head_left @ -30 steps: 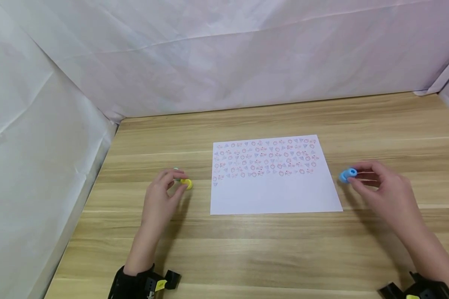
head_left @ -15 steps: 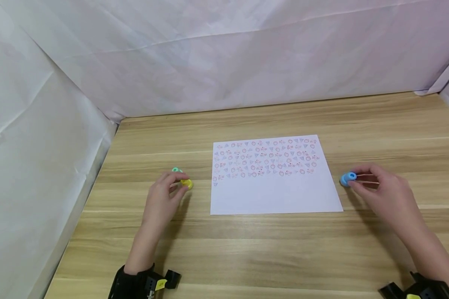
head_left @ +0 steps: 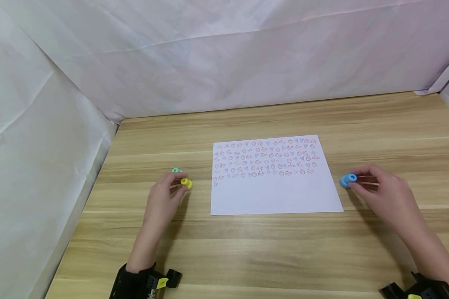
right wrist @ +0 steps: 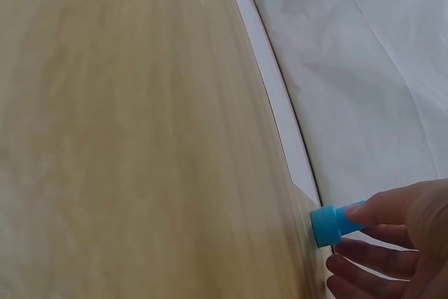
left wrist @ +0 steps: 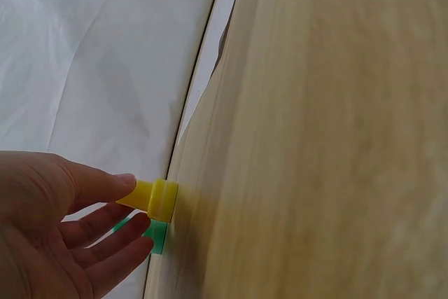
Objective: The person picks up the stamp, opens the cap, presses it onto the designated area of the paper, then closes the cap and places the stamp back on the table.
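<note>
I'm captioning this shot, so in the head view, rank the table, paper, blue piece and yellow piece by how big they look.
1. Table, largest
2. Paper
3. Blue piece and yellow piece: close in size, both partly covered, so left unranked.

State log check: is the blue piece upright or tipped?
Upright: the blue piece has its wide end toward the table, narrow end pinched by the right hand.
</note>
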`<state>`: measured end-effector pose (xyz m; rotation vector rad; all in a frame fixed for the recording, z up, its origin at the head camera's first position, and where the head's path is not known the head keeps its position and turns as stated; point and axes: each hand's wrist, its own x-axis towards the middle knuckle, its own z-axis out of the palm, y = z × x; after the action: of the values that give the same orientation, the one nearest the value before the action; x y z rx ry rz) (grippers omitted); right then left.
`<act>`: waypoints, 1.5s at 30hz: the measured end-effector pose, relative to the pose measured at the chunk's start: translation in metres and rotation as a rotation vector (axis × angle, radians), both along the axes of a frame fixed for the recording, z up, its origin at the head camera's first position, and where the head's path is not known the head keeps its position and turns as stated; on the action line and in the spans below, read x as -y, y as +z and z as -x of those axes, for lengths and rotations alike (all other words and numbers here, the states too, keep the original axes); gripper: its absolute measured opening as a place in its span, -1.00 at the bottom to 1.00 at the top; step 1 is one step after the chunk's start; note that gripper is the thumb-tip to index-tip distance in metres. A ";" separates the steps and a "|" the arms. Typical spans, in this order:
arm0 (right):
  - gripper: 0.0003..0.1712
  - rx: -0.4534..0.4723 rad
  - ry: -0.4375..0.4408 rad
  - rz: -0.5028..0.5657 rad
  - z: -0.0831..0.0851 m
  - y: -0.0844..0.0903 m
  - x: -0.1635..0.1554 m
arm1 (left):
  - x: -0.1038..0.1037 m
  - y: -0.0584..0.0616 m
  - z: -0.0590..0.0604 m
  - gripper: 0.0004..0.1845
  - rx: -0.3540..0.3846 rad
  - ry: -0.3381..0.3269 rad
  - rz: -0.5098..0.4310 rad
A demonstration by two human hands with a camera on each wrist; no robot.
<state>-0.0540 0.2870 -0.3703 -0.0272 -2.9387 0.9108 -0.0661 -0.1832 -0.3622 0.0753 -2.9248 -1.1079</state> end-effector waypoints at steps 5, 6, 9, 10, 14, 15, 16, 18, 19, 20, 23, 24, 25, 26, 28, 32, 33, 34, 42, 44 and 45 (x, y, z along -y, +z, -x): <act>-0.59 0.016 0.003 0.008 -0.001 0.001 -0.001 | 0.000 0.000 0.001 -0.70 0.006 0.016 -0.003; -0.58 0.017 0.005 0.010 -0.001 0.002 -0.001 | 0.000 0.001 0.001 -0.70 0.005 0.016 -0.005; -0.58 0.011 0.005 0.013 -0.002 0.003 -0.003 | 0.001 0.001 0.001 -0.71 0.005 0.017 -0.011; -0.58 0.005 0.005 0.014 -0.002 0.003 -0.003 | 0.001 0.001 0.001 -0.71 0.006 0.017 -0.012; -0.56 0.001 -0.004 0.030 -0.003 0.007 -0.003 | 0.001 0.002 0.001 -0.71 0.005 0.023 -0.017; -0.56 -0.002 -0.008 0.031 -0.003 0.008 -0.003 | 0.001 0.002 0.001 -0.72 0.004 0.024 -0.018; -0.55 -0.005 -0.010 0.031 -0.003 0.009 -0.003 | 0.001 0.003 0.000 -0.72 0.003 0.025 -0.018; -0.55 -0.007 -0.016 0.031 -0.003 0.010 -0.003 | 0.001 0.003 0.000 -0.72 -0.001 0.026 -0.016; -0.55 -0.009 -0.018 0.030 -0.003 0.011 -0.002 | 0.000 0.004 0.000 -0.73 -0.002 0.026 -0.013; -0.55 -0.014 -0.019 0.027 -0.003 0.012 -0.002 | 0.000 0.004 -0.001 -0.73 -0.005 0.025 -0.011; -0.55 -0.020 -0.022 0.028 -0.004 0.014 -0.001 | 0.000 0.006 -0.002 -0.74 -0.011 0.022 -0.006; -0.55 -0.023 -0.021 0.029 -0.004 0.014 -0.001 | 0.000 0.007 -0.002 -0.74 -0.013 0.021 -0.006; -0.55 -0.029 -0.021 0.029 -0.004 0.015 0.000 | -0.001 0.007 -0.002 -0.74 -0.014 0.021 -0.007; -0.56 -0.035 -0.021 0.028 -0.004 0.015 0.000 | -0.001 0.008 -0.003 -0.75 -0.015 0.022 -0.007; -0.56 -0.050 -0.017 0.037 -0.004 0.016 0.000 | -0.002 0.010 -0.003 -0.74 -0.017 0.022 -0.008; -0.57 -0.076 -0.010 0.054 -0.004 0.018 0.001 | -0.004 0.013 -0.004 -0.75 -0.022 0.023 0.003; -0.57 -0.081 -0.007 0.059 -0.004 0.018 0.001 | -0.005 0.014 -0.004 -0.76 -0.025 0.023 0.005; -0.58 -0.085 -0.005 0.062 -0.004 0.019 0.002 | -0.006 0.015 -0.005 -0.76 -0.026 0.024 0.005; -0.56 -0.094 -0.002 0.051 -0.006 0.022 0.004 | -0.009 0.021 -0.008 -0.76 -0.061 0.005 -0.002; -0.54 -0.091 -0.003 0.047 -0.006 0.023 0.005 | -0.010 0.023 -0.008 -0.76 -0.071 -0.005 -0.003; -0.53 -0.089 -0.003 0.043 -0.006 0.024 0.005 | -0.010 0.024 -0.009 -0.76 -0.077 -0.011 -0.005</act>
<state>-0.0482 0.2818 -0.3465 0.0059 -2.8366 0.9496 -0.0573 -0.1729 -0.3386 0.0169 -2.8586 -1.0938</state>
